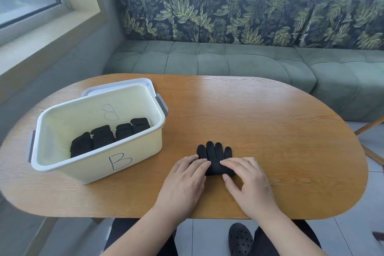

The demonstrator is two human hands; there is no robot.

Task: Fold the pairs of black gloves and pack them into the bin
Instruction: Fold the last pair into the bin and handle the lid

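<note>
Bin marked B (87, 164) sits left on the wooden table (270, 127). 4 folded black bundles (108, 137) line its floor, so 4 pairs look packed. 1 pair of black gloves (216, 153) lies flat on the table near the bin's right side, fingers pointing away, not yet folded; no others in view. Left hand (185, 181) and right hand (249, 181) rest on its cuff end, fingers fairly straight, pressing, gripping nothing; right thumb touches the near edge
</note>
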